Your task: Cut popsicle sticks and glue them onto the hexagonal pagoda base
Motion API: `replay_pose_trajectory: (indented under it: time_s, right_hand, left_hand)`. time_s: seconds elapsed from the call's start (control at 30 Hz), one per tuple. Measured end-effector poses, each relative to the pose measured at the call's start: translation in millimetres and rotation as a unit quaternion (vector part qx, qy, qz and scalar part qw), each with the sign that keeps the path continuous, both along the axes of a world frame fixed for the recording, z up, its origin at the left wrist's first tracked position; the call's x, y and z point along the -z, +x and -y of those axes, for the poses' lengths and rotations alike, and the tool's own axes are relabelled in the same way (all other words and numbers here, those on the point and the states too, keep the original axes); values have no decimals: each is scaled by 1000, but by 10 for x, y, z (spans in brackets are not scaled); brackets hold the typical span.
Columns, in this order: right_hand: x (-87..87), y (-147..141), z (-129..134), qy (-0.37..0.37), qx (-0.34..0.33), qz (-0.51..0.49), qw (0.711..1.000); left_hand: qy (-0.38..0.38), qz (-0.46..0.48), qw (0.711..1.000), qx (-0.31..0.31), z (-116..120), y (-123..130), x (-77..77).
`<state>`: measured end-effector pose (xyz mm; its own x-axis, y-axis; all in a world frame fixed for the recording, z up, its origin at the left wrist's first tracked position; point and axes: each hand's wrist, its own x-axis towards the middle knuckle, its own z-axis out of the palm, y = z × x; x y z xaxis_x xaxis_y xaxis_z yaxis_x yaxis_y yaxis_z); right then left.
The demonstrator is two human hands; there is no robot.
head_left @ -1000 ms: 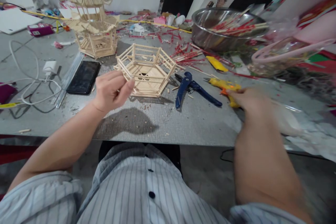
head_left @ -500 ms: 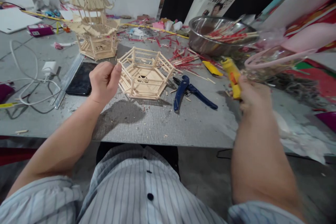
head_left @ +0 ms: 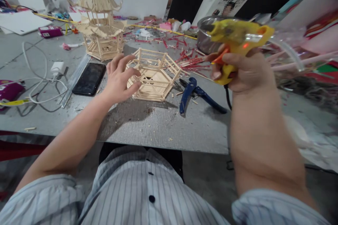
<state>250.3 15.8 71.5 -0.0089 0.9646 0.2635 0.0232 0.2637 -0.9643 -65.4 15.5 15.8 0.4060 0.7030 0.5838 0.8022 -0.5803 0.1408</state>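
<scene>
My right hand (head_left: pixel 237 66) is wrapped round the handle of a yellow glue gun (head_left: pixel 232 33) with an orange trigger and a clear glue stick out of its back; its nozzle points left. My left hand (head_left: pixel 121 79) has its fingers spread at the left side of a six-sided frame of thin wooden sticks (head_left: pixel 155 88); whether the fingertips touch it I cannot tell. Right of the frame lie blue-handled cutters (head_left: pixel 191 93). Behind my left hand stands a stick pavilion (head_left: pixel 101 28) with a pointed roof.
A black phone (head_left: pixel 89 79) lies left of my left hand, near a white charger (head_left: pixel 58 68) with its looped cable. Red-tipped sticks (head_left: pixel 191 61) are scattered behind the cutters. A metal bowl (head_left: pixel 203 38) stands behind the glue gun. The table's front edge (head_left: pixel 163 148) is near my body.
My right hand has raised the glue gun off the table area and turned its nozzle to the left. My left hand has opened from a closed shape and moved slightly right over the frame's side.
</scene>
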Motion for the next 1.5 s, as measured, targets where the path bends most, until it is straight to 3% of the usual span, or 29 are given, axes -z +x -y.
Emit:
replay_pose_trajectory:
  time_s: [0.17, 0.7, 0.97, 1.13, 1.33, 1.5]
  right_hand:
    - [11, -189, -96, 31, -74, 4, 997]
    - [144, -241, -105, 9, -73, -8, 997]
    - [176, -267, -112, 2, -52, -13, 999]
    - [166, -280, -113, -11, -56, -18, 998]
    - [164, -282, -109, -14, -70, -49, 996]
    - [163, -303, -97, -11, -92, -53, 994]
  left_hand:
    - [-3, -20, 1000, 15, -57, 26, -7]
    - [21, 18, 1000, 11, -76, 80, 16]
    - [37, -7, 999, 12, -102, 65, 43]
    - [17, -5, 1000, 6, -104, 69, 35]
    - [-16, 85, 996, 27, -164, 59, 76]
    - [-47, 90, 994, 35, -186, 48, 78]
